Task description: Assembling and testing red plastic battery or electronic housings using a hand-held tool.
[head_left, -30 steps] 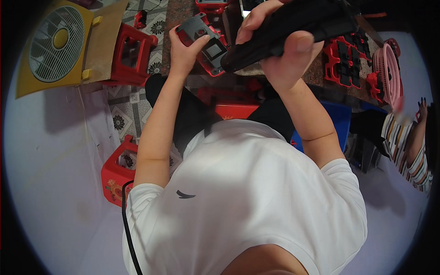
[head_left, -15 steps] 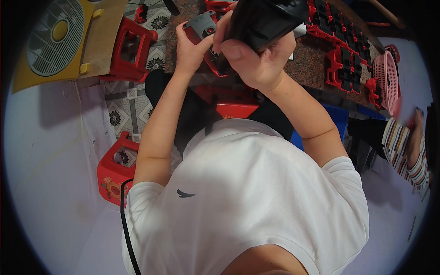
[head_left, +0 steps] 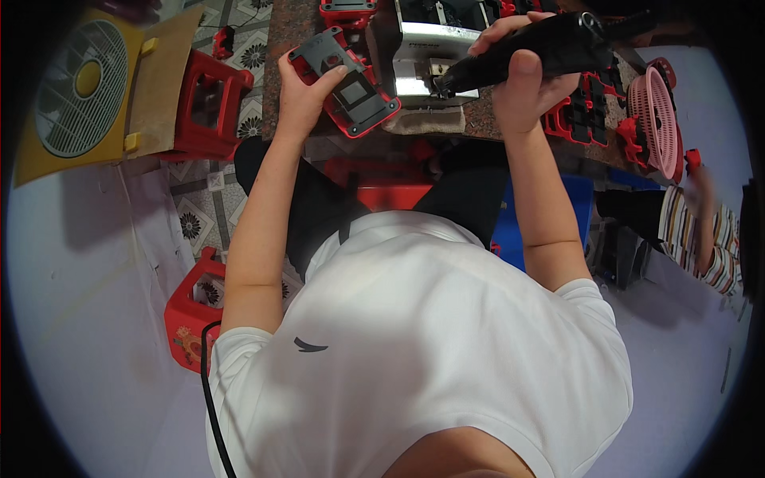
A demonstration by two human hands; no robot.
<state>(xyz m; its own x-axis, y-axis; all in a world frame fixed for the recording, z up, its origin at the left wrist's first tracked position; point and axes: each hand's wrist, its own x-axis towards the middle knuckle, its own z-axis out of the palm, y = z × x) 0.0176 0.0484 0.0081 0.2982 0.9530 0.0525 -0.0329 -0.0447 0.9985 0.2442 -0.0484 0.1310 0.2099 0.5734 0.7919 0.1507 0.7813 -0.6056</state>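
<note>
Tabletop (head_left: pixel 510 119), top of frame | left hand (head_left: pixel 301 99) grips red-grey panel (head_left: pixel 344 80) | right hand (head_left: pixel 522 88) clenches black driver (head_left: pixel 530 52) | risk: one-handed hold, panel may twist under tip

Brown stone bench (head_left: pixel 486 119) bears red plastic parts (head_left: pixel 586 107), pink basket (head_left: pixel 655 111).

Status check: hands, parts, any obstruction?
Left hand grips red-and-black panel. Right hand holds black power tool, tip over metal unit. Nothing between.

Bare counter (head_left: pixel 494 119) only between the hands; metal box (head_left: pixel 426 48) behind; red parts (head_left: pixel 586 107) crowd the right.
</note>
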